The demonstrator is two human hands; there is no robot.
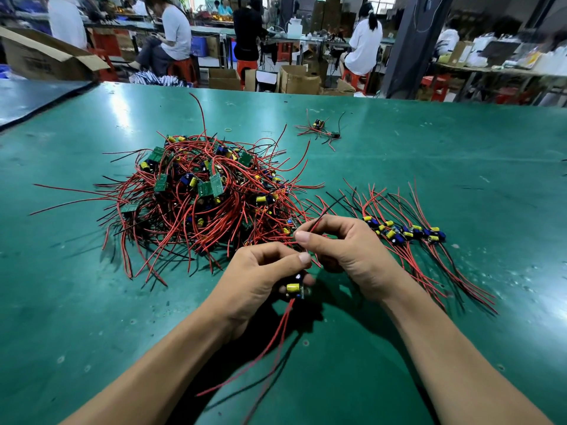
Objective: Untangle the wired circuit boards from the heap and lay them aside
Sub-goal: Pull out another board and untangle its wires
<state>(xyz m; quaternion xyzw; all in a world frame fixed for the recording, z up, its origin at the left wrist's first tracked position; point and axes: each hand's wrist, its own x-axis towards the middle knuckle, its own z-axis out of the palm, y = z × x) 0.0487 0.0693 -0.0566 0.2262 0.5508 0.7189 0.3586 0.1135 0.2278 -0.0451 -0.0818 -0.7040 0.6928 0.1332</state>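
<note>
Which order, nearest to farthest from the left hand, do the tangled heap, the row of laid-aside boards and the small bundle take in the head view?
1. Tangled heap: just ahead of the left hand, which grips one board.
2. Row of laid-aside boards: to the right, beyond the right hand pinching a red wire.
3. Small bundle: far across the table, ahead and right.

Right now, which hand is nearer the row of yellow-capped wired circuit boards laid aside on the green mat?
Right. The right hand sits just left of the row of boards; the left hand is farther left.
</note>
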